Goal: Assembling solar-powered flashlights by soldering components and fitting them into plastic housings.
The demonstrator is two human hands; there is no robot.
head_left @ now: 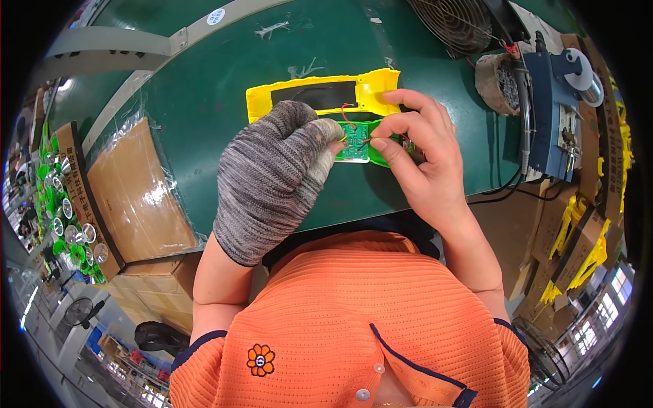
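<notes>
My left hand (272,170), in a grey striped knit glove, is closed at the left end of a small green circuit board (355,141), its fingertips by thin wires there. Bare-skinned, my right hand (425,146) pinches a thin dark wire (365,142) between thumb and forefinger at the board's right side. The board lies in a bright green plastic housing (381,151), partly covered by my fingers. Just beyond it lies a yellow plastic shell (262,102) with a black panel (313,94) set in it. A red wire (345,111) loops between the shell and the board.
A black fan (452,24) stands at the far right. Beside it are a grey-filled round container (496,85) and a blue soldering unit (554,109) with a wire spool (583,76). Plastic-wrapped cardboard (139,194) lies left, near a box of green parts with reflectors (68,217). Yellow parts (578,245) fill boxes at right.
</notes>
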